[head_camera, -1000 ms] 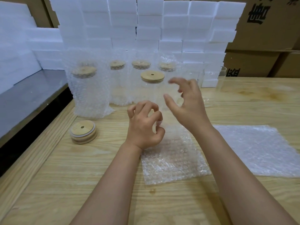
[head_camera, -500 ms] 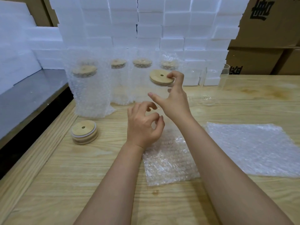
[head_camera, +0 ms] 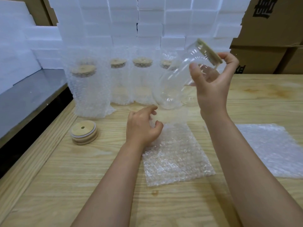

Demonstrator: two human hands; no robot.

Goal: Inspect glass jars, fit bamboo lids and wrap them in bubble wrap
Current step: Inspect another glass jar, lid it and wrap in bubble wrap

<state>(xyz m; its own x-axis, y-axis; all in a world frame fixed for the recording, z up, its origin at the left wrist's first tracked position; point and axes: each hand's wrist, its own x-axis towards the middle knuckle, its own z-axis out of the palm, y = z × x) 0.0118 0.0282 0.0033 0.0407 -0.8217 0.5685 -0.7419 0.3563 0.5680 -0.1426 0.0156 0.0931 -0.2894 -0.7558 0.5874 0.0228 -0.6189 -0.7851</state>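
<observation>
Right hand [head_camera: 211, 89] has the lidded glass jar [head_camera: 177, 79] tilted in the air!
Its fingers clamp the bamboo lid [head_camera: 210, 51]; left hand [head_camera: 142, 128], loosely curled and empty, rests on the bubble wrap sheet [head_camera: 177, 158].

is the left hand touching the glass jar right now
Apart. The head view shows bare table between the left hand, low over the bubble wrap sheet, and the tilted glass jar in the right hand.

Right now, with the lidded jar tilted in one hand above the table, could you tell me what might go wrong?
1. The right hand alone holds the glass jar tilted in the air; smooth glass could slip and fall onto the table.
2. The bamboo lid points sideways; if loose, it might slide off.
3. The left hand rests on the bubble wrap sheet, which could shift or bunch.
</observation>
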